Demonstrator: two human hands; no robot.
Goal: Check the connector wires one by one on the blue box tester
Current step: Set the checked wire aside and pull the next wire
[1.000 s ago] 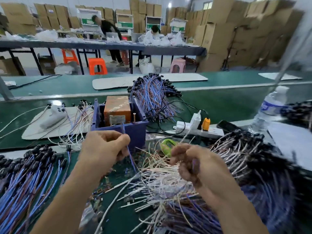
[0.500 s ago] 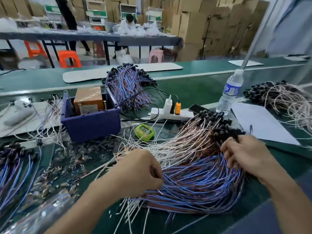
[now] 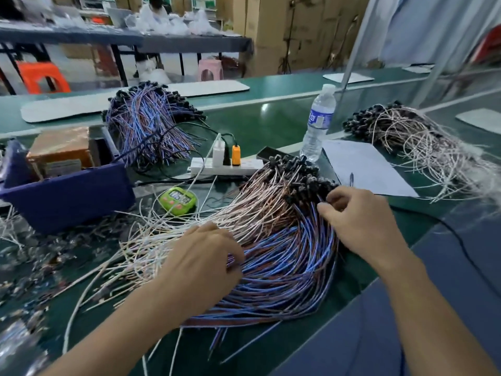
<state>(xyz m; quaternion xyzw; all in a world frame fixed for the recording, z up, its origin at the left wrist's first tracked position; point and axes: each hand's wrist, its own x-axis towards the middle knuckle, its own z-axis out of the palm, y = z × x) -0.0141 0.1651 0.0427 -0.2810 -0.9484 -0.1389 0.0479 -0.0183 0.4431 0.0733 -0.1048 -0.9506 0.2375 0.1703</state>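
We are working the wires (image 3: 284,240), which are lying fanned out on the counter (image 3: 414,232) before us: white strands to the left, blue and brown under our hands, black connectors (image 3: 303,172) bunched at the far end. Our right hand (image 3: 357,215) is pinching among the connectors in a narrow grip. Our left hand (image 3: 206,256) is curling onto the blue strands, and we cannot tell whether its grip is holding any. We should be teasing out one wire while pinning the rest, then taking it to the tester (image 3: 67,196), sitting well to the left.

Glossy green bench top (image 3: 271,123), clear plastic bottle (image 3: 317,123), matt white paper (image 3: 360,164).
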